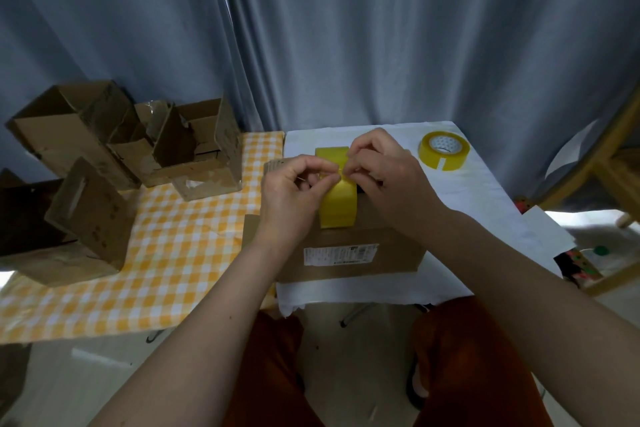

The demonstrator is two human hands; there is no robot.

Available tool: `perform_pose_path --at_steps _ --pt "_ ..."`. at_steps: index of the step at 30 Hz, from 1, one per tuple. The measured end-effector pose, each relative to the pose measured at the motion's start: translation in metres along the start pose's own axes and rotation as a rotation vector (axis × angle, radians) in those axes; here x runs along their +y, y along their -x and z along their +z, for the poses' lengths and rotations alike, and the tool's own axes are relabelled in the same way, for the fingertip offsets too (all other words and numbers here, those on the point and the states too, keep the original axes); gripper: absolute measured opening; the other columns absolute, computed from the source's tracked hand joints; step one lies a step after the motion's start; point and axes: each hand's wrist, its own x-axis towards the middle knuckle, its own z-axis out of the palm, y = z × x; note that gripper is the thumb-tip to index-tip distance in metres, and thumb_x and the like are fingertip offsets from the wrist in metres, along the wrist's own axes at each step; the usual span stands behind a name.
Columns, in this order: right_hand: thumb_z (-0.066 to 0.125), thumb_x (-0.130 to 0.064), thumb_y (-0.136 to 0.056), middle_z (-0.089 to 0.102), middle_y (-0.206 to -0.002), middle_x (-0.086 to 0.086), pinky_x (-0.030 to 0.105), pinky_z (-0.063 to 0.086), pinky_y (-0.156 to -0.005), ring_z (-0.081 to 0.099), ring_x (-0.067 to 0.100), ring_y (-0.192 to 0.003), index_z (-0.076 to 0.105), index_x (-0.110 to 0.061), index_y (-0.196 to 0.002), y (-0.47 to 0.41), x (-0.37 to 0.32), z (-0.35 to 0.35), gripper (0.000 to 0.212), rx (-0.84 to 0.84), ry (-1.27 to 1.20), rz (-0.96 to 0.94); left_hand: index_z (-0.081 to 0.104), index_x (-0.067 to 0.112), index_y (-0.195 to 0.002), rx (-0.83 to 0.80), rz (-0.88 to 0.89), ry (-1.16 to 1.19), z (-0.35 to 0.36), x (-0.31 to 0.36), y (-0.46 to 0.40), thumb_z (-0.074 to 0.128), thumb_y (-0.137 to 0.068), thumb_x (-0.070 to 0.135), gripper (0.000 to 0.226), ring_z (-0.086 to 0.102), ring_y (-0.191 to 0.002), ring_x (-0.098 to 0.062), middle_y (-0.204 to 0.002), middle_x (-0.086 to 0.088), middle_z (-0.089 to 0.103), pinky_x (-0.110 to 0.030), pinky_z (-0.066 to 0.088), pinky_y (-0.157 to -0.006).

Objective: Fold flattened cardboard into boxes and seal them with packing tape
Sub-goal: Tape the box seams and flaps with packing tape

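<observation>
Both hands' fingers on tape roll

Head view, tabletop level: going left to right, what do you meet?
Open boxes → checked cloth → left hand → tape roll in hand → right hand → spare tape roll.

Two bare forearms with no sleeves seen, left hand, right hand, rust-orange trousers worn on both legs
</observation>
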Motion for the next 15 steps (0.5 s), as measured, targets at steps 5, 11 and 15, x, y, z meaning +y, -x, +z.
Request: perform_pose_path --at_steps 5,11,15 --pt "0.050 -0.017 -0.089 0.059 -0.091 0.010 0.016 0.038 -0.065 0.055 0.016 -0.076 0.066 -0.005 -0.081 -0.003 0.000 0.001 0.021 0.004 0.009 -0.016 0.074 0.020 -0.092 -0.059 0.013 -0.101 -0.002 0.005 -0.006 0.074 -0.081 0.012 0.013 0.052 -0.062 -0.008 -0.073 0.009 0.065 -0.019 0.049 -0.062" --pt "0.061 -0.005 -0.082 0.061 -0.080 0.010 0.028 0.045 -0.059 0.057 0.021 -0.070 0.068 -0.003 -0.078 -0.002 0.004 0.007 0.009 0.079 0.036 0.003 0.074 0.024 -0.091 -0.134 -0.027 -0.134 -0.003 0.007 -0.009 0.080 -0.076 0.011 0.021 0.043 -0.055 -0.007 -0.070 0.003 0.055 -0.020 0.044 -0.057" --pt "0.070 -0.008 -0.080 0.064 -0.074 0.006 0.023 0.047 -0.060 0.060 0.018 -0.066 0.061 -0.004 -0.081 -0.004 -0.006 0.006 0.010 0.094 -0.031 0.093 0.074 0.026 -0.079 -0.041 -0.010 -0.147 0.000 0.007 -0.010 0.083 -0.071 0.018 0.014 0.044 -0.053 -0.005 -0.063 0.002 0.059 -0.022 0.044 -0.057"
